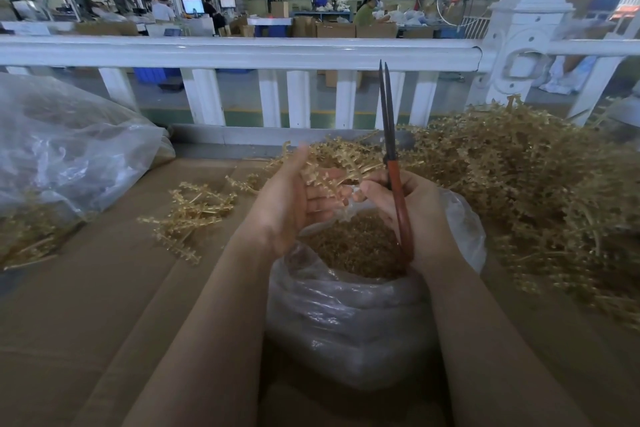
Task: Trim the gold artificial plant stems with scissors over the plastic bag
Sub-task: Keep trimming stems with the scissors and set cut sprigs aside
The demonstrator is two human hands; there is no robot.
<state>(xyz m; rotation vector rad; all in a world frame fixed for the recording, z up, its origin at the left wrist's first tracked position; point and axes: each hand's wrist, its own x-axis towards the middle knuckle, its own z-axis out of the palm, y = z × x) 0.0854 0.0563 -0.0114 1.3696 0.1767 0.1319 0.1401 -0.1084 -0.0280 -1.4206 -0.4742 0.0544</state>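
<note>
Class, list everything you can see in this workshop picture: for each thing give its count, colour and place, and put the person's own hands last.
scissors: one, dark blades, red-brown handles, upright in the right hand
gold stem: one, between both hands
plastic bag: one, clear, holding gold trimmings, under the hands
stem pile: one, gold, right
loose stems: a few, gold, left of the hands
large bag: one, clear, far left
railing: one, white, behind
left hand: holds the stem
right hand: grips the scissors
</note>
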